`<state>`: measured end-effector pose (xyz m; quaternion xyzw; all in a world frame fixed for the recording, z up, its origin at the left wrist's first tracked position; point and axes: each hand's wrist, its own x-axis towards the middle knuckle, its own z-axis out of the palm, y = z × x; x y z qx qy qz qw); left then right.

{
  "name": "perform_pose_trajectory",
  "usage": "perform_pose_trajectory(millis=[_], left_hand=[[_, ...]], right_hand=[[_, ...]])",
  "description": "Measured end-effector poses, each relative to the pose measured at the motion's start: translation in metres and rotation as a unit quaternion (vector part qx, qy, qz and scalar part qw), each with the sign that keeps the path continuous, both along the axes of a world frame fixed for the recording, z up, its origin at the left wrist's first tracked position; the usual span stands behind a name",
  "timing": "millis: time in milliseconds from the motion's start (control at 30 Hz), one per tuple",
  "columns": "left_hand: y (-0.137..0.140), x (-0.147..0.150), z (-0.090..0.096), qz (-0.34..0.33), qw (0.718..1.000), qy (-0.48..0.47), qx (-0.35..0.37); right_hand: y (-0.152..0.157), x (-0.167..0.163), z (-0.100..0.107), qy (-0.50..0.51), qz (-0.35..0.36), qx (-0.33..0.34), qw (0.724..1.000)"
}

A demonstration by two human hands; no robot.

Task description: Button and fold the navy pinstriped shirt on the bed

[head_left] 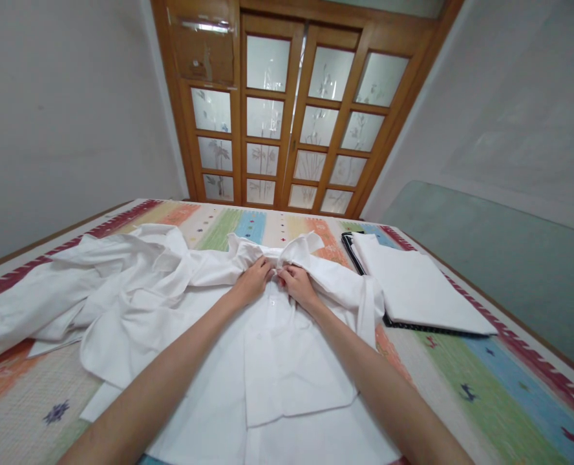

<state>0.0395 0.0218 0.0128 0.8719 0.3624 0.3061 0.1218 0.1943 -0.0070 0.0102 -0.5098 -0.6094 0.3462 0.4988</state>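
A white shirt [200, 368] lies spread in front of me, its collar toward the far side and its button placket running down the middle. My left hand [255, 280] is closed on the shirt's front edge just below the collar [311, 244]. Right beside it, my right hand [297, 284] pinches the opposite edge at the same spot. The fingertips of both hands nearly meet at the top of the placket; whether a button is between them is too small to tell. A loose flap of the shirt is folded over near the chest.
More crumpled white clothing [74, 284] lies at the left. At the right, a folded white garment [423, 284] rests on something dark. A striped, patterned cloth [461, 381] covers the surface. Wooden doors with glass panes [267, 116] stand beyond, and a pale green panel [510, 258] leans at the right.
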Motion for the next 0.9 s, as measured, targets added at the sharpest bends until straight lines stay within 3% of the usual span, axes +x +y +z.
perform_pose_trajectory(millis=[533, 767, 900], left_hand=[[-0.009, -0.004, -0.001, 0.013, 0.994, -0.1, -0.035], [-0.014, -0.004, -0.001, -0.002, 0.994, -0.104, -0.039], [-0.017, -0.007, 0.005, 0.024, 0.988, -0.144, -0.046]], right_hand=[[-0.007, 0.0, 0.007, -0.04, 0.052, -0.05, 0.997], [-0.002, -0.003, 0.002, -0.14, -0.035, 0.002, 0.99], [0.002, -0.001, 0.0, -0.082, -0.111, 0.004, 0.99]])
